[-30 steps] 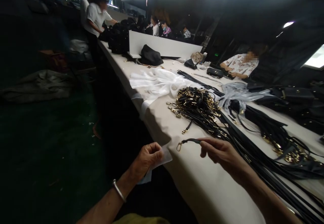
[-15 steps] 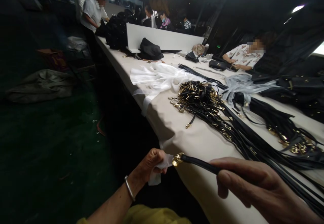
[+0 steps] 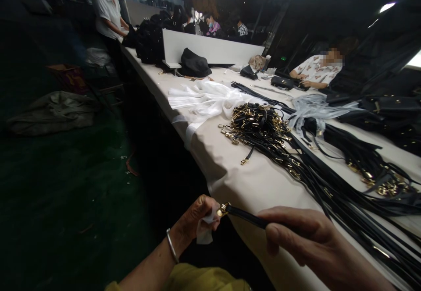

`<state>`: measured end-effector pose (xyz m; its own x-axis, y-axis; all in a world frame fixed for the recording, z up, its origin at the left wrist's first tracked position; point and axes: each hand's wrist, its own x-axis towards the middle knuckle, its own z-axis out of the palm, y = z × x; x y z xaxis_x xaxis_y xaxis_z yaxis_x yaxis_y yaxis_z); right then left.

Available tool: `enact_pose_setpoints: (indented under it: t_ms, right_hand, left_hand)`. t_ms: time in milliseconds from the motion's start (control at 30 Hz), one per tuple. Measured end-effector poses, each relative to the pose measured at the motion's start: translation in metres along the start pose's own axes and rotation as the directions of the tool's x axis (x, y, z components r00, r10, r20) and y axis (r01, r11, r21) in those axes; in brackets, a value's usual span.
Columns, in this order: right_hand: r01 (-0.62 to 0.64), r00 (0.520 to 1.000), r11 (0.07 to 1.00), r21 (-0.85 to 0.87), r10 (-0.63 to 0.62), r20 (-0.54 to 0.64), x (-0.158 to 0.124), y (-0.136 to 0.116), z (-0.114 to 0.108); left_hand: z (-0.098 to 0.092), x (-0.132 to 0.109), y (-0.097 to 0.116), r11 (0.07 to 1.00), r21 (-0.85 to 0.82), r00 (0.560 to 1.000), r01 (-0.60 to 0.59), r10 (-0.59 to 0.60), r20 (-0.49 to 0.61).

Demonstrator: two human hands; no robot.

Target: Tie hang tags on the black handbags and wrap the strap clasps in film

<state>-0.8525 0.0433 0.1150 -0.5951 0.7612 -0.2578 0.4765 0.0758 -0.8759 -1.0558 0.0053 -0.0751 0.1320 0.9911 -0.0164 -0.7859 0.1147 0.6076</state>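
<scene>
Pale cloth covers the one long counter (image 3: 263,181) that runs away from us. On it lie two heaps of black straps, the near heap (image 3: 259,126) bristling with gold clasps and the far heap (image 3: 362,159) to the right; both hold too many to count. Beyond them sits one pile of white film (image 3: 204,98). One co-worker (image 3: 315,74) sits at the far side, and at least one other person stands at the far end. Our two hands work off the counter's near edge. Our right hand (image 3: 305,238) is closed around a single strap (image 3: 246,215), holding it level. Our left hand (image 3: 197,216), one bangle (image 3: 171,251) on its wrist, pinches one white slip (image 3: 205,232) against the strap's one gold clasp (image 3: 222,209). We judge the step to be covering or wiping that clasp. It calls for a steady strap and fingertips that keep the slip on the metal. One loose strap (image 3: 247,156) lies alone on the counter.
</scene>
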Motion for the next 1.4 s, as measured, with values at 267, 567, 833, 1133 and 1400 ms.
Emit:
enact_pose_setpoints:
  t_ms: [267, 567, 833, 1133, 1400]
  right_hand:
    - [-0.001, 0.995, 0.99, -0.141, 0.016, 0.102, 0.006, 0.003, 0.0]
    - [0.058, 0.997, 0.681, -0.73, -0.001, 0.079, 0.021, 0.018, 0.012]
    - [0.052, 0.992, 0.611, -0.79, 0.062, 0.114, 0.052, 0.045, 0.048]
    - [-0.112, 0.961, 0.904, -0.412, 0.204, 0.188, 0.037, 0.063, -0.004]
    - [0.07, 0.994, 0.602, -0.795, 0.021, 0.103, 0.041, 0.06, 0.03]
  left_hand:
    - [-0.001, -0.004, 0.005, 0.985, 0.166, 0.995, 0.034, -0.017, -0.101]
    - [0.01, -0.004, 0.029, 0.803, 0.562, 0.979, 0.198, -0.189, -0.075]
    - [0.011, -0.001, 0.003, 0.736, 0.665, 0.992, 0.125, -0.07, -0.109]
    - [0.004, -0.01, 0.005, 0.533, 0.838, 0.982, -0.12, 0.187, 0.021]
    - [0.003, -0.002, -0.012, 0.752, 0.64, 0.987, 0.16, -0.124, -0.101]
